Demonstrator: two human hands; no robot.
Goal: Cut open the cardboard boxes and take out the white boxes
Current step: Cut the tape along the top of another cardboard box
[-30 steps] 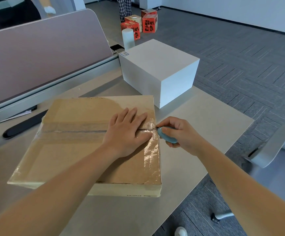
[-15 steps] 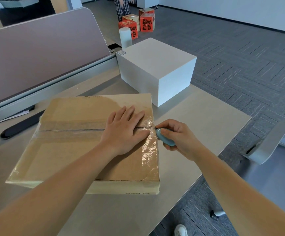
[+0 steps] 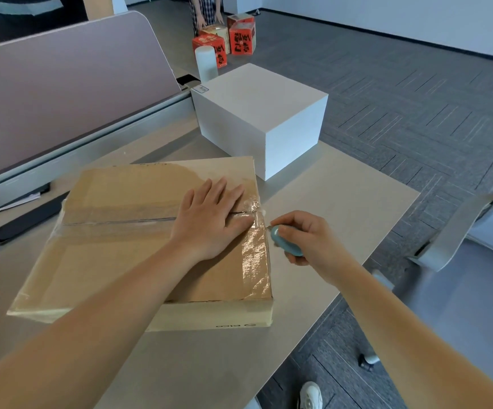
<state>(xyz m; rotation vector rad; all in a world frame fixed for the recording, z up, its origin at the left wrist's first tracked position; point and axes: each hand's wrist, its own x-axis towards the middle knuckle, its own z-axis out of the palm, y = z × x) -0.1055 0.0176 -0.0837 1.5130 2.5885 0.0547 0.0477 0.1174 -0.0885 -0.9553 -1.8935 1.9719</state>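
A flat cardboard box (image 3: pixel 115 261) sealed with clear tape lies on the desk in front of me. My left hand (image 3: pixel 210 219) presses flat on its top near the right end of the centre seam. My right hand (image 3: pixel 307 240) grips a small blue cutter (image 3: pixel 285 245) just off the box's right edge, its tip beside the crumpled tape at the seam's end. A large white box (image 3: pixel 263 113) stands on the desk behind the cardboard box.
A grey partition (image 3: pixel 62 90) runs along the desk's back left. A black bar (image 3: pixel 24 222) lies left of the box. A white cylinder (image 3: pixel 206 63) stands behind the white box. Red boxes (image 3: pixel 241 38) and a person's legs are on the floor beyond. A chair (image 3: pixel 460 231) is at right.
My right hand with the cutter has drawn slightly away from the box's right edge and a little toward me. My left hand stays pressed on the box.
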